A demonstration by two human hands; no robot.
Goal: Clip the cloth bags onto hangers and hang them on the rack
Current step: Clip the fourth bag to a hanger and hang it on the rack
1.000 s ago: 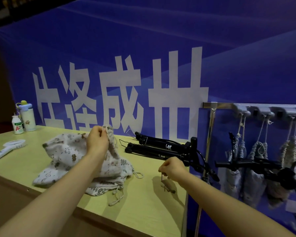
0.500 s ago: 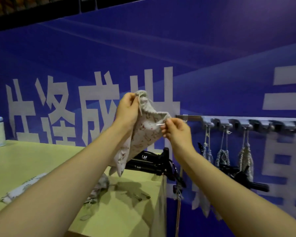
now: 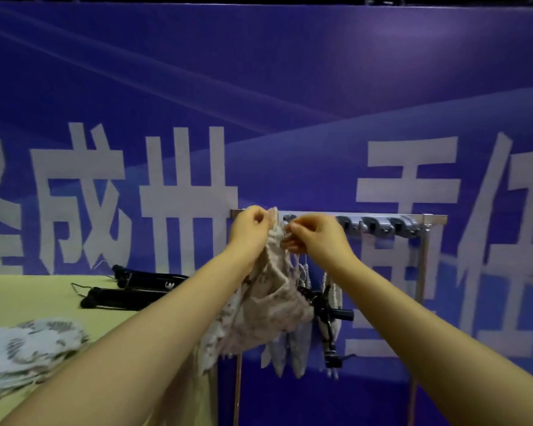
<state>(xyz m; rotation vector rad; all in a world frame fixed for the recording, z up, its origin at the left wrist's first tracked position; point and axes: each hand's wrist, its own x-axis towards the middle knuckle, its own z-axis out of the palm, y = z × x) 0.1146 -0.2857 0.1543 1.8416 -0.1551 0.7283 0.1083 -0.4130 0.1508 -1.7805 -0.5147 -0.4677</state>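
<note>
Lifted higher, the cloth bag (image 3: 271, 302) now hangs before the rack (image 3: 434, 218), left hand (image 3: 250, 229) and right hand (image 3: 316, 233) pinching its top. A blue lettered banner (image 3: 290, 87) backs the yellow table (image 3: 28, 296).

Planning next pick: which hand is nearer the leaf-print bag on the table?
Left. The left hand, on the raised bag, is up and right of the leaf-print bag; right hand is farther right.
</note>
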